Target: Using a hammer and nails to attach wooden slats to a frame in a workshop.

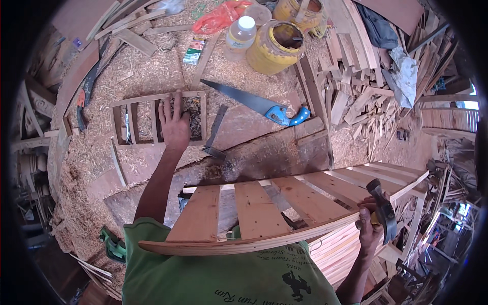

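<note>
My left hand (pixel 175 122) reaches over a wooden compartment box (pixel 147 143), its fingers stretched forward and apart across the right-hand dividers. Small dark bits, perhaps nails, lie in the compartment (pixel 194 119) beside it; what is under the palm is hidden. At the right, my right hand (pixel 372 226) is closed around a claw hammer (pixel 387 216), the dark metal head upward. Between my body and the bench slants a slatted wooden frame (pixel 256 211), its long near rail running across my green shirt. The hammer is held by the frame's right part, and I cannot tell whether they touch.
A blue-handled handsaw (pixel 254 104) and a metal try square (pixel 217 127) lie on the sawdust-strewn bench. Beyond stand a white-capped jar (pixel 240 40) and yellow tubs (pixel 272 56). Another saw (pixel 87 86) lies far left. Offcuts (pixel 361 109) are heaped right; a green tool (pixel 114 245) sits lower left.
</note>
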The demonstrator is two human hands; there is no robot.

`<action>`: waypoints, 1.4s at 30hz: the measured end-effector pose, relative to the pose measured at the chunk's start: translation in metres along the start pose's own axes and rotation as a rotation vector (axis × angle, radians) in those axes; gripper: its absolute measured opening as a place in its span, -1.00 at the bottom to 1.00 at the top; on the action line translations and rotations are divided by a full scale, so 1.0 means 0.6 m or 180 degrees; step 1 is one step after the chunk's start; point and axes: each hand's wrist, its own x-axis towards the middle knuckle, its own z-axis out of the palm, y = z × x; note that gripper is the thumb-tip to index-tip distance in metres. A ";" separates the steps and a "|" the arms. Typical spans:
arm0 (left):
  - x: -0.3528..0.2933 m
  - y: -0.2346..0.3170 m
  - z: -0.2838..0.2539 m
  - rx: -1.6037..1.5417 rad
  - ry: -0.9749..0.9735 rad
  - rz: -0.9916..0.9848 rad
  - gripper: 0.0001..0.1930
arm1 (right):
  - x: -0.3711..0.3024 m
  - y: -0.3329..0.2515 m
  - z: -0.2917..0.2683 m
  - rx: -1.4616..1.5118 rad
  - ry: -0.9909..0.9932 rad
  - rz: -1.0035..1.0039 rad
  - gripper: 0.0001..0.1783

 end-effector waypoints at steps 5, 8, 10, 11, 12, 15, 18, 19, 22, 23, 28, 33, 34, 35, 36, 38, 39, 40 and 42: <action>0.003 0.000 0.012 0.0347 -0.0323 0.0054 -0.87 | 0.023 -0.011 0.004 0.0161 -0.0007 -0.0027 -0.76; 0.008 -0.003 0.017 0.0475 -0.0137 0.0198 -0.86 | 0.033 -0.015 0.009 0.0068 0.0108 -0.0246 -0.81; 0.012 -0.002 0.014 0.0443 -0.0270 0.0142 -0.84 | 0.036 -0.011 0.010 0.0018 0.0102 -0.0284 -0.81; 0.015 0.000 0.010 0.0407 -0.0408 0.0086 -0.81 | 0.036 -0.008 0.010 -0.0036 0.0090 -0.0319 -0.82; 0.018 0.001 0.005 0.0410 -0.0392 0.0097 -0.81 | 0.036 -0.013 0.010 -0.0168 0.0017 -0.0305 -0.83; 0.024 -0.003 -0.003 0.0229 -0.0343 0.0144 -0.78 | 0.034 0.012 0.013 -0.0239 0.0041 -0.0260 -0.69; 0.028 0.012 -0.038 -0.0187 0.0439 -0.0237 -0.87 | 0.030 0.019 0.018 -0.0312 0.0150 -0.0287 -0.65; 0.020 -0.004 -0.025 -0.0172 0.0444 -0.0228 -0.87 | 0.032 0.021 0.020 -0.0354 0.0141 -0.0387 -0.65; -0.007 -0.069 -0.024 -0.3910 -0.0041 -0.1531 -0.96 | 0.021 0.038 0.020 -0.0325 0.0150 -0.0416 -0.77; -0.002 -0.054 -0.043 -0.3894 -0.0028 -0.1513 -0.96 | 0.013 0.047 0.018 -0.0343 0.0049 -0.0291 -0.87; -0.035 -0.006 -0.162 -0.4516 -0.0121 -0.2482 -0.79 | 0.013 0.055 0.028 -0.0394 0.0093 -0.0605 -0.84; -0.144 -0.012 -0.278 -0.4354 0.0152 -0.2335 -0.64 | 0.030 0.068 0.047 -0.0411 0.0625 -0.1343 -0.79; -0.187 -0.040 -0.283 -0.4577 0.0516 -0.2369 -0.72 | 0.034 0.069 0.054 -0.0293 0.0705 -0.1394 -0.76; -0.211 -0.021 -0.304 -0.4499 0.0717 -0.2660 -0.79 | 0.038 0.077 0.055 -0.0250 0.0794 -0.1389 -0.74; -0.250 -0.025 -0.335 -0.4296 0.0784 -0.2741 -0.79 | 0.044 0.082 0.062 -0.0294 0.0725 -0.1291 -0.70; -0.327 -0.027 -0.398 -0.4226 0.0982 -0.2997 -0.77 | 0.041 0.063 0.059 -0.0220 0.0968 -0.1451 -0.70; -0.349 -0.014 -0.440 -0.4272 0.1050 -0.3216 -0.76 | 0.043 0.061 0.060 -0.0161 0.1128 -0.1514 -0.69; -0.375 -0.008 -0.473 -0.4220 0.1158 -0.3311 -0.73 | 0.047 0.063 0.067 -0.0264 0.1188 -0.1520 -0.68; -0.403 0.018 -0.532 -0.4014 0.1282 -0.3176 -0.72 | 0.050 0.064 0.072 -0.0295 0.1205 -0.1491 -0.70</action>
